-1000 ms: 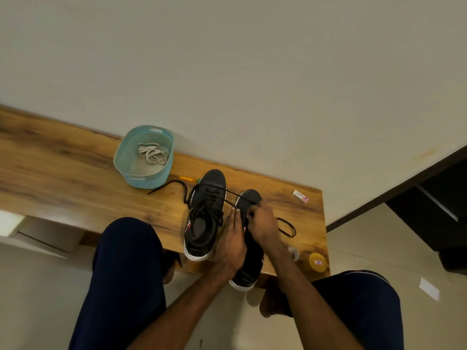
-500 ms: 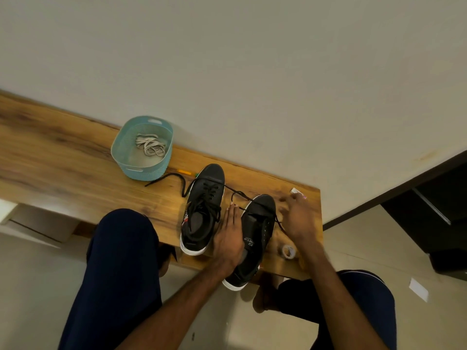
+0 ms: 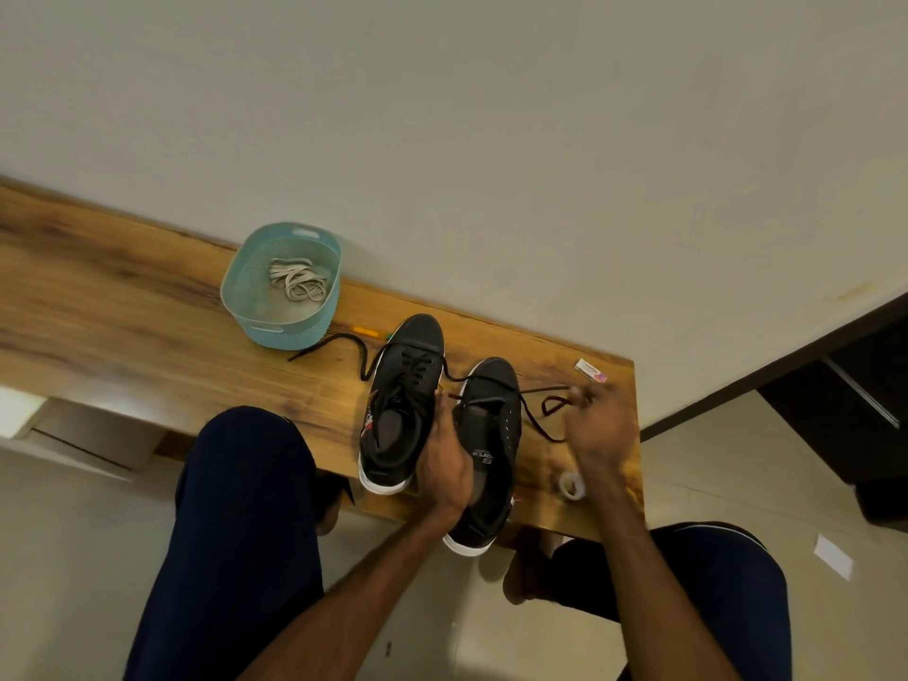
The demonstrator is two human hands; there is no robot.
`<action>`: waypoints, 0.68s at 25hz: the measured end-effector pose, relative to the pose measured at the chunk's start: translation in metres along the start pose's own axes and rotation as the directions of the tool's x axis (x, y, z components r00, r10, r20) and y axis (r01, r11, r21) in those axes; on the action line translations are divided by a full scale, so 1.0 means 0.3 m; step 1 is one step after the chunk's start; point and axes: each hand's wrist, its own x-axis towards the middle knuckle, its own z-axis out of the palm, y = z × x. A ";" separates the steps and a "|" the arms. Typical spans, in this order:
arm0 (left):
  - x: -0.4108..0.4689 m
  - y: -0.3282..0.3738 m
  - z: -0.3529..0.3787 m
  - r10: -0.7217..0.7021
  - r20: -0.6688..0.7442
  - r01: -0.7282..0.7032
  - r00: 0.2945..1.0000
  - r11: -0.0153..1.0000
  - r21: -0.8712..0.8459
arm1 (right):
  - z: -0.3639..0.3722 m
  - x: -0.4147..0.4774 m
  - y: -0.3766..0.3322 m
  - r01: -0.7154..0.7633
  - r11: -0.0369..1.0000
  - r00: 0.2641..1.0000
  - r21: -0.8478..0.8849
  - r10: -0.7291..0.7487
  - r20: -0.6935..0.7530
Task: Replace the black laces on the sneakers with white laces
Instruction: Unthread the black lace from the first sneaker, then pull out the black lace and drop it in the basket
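1. The left hand (image 3: pixel 444 464) lay flat, fingers straight, against the nearer sneaker (image 3: pixel 491 425) on the desk (image 3: pixel 123 307);
2. The right hand (image 3: pixel 597 425), blurred, pinched that sneaker's black lace (image 3: pixel 545 389), stretched sideways;
3. The white laces (image 3: pixel 297 282) lay coiled in the teal basket (image 3: pixel 236 282), beyond the laced sneaker (image 3: pixel 403 400).

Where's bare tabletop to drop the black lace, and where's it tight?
Free: the tabletop left of the teal basket; also the strip between basket and front edge, left of the left sneaker. Crowded: right of the right sneaker, with right hand, black lace, tape roll and packet.
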 end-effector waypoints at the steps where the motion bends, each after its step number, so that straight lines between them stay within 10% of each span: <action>1: -0.004 0.001 0.004 -0.003 -0.015 0.003 1.000 1.000 -0.007 | -0.028 0.024 0.054 -0.111 0.992 0.992 0.051 0.114 -0.053; 6: 0.003 0.002 0.007 0.043 0.002 -0.043 0.999 0.999 -0.030 | -0.074 0.065 0.065 0.016 1.000 0.997 0.021 -0.014 -0.070; 12: 0.050 0.064 -0.026 0.257 0.178 -0.242 0.950 0.965 -0.101 | -0.061 -0.043 -0.160 0.204 0.877 0.941 0.436 -0.298 0.159; 17: 0.059 0.266 -0.243 0.293 0.203 -0.150 0.934 0.840 -0.521 | -0.219 -0.083 -0.295 0.141 0.680 0.939 0.719 -0.322 0.120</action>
